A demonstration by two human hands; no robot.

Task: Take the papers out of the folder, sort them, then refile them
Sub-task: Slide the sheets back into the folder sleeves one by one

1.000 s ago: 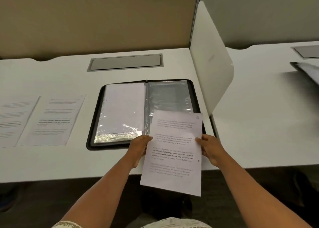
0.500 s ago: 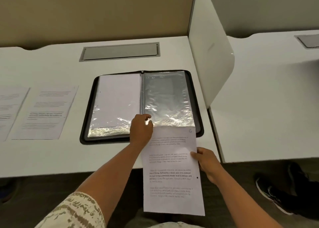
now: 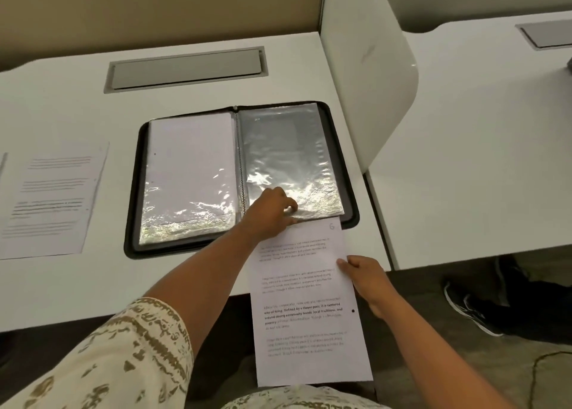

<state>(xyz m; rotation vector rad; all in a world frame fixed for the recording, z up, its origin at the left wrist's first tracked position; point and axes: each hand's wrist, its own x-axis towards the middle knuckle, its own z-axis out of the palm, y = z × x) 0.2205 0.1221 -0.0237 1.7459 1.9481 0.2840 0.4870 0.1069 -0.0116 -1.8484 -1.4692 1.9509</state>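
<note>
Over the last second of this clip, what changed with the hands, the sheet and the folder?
The left hand let go of the printed sheet and reached to the bottom edge of the empty right sleeve, fingers curled at its opening. The right hand kept its grip, and the sheet slid down toward the person, its top now at the sleeve's mouth. The folder and loose pages stayed put.

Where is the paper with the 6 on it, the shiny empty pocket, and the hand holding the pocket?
paper (image 3: 305, 288), head view, middle of the sheet.
empty pocket (image 3: 283, 148), head view, its clear plastic face.
left hand (image 3: 269, 207), head view, back of the hand.
</note>
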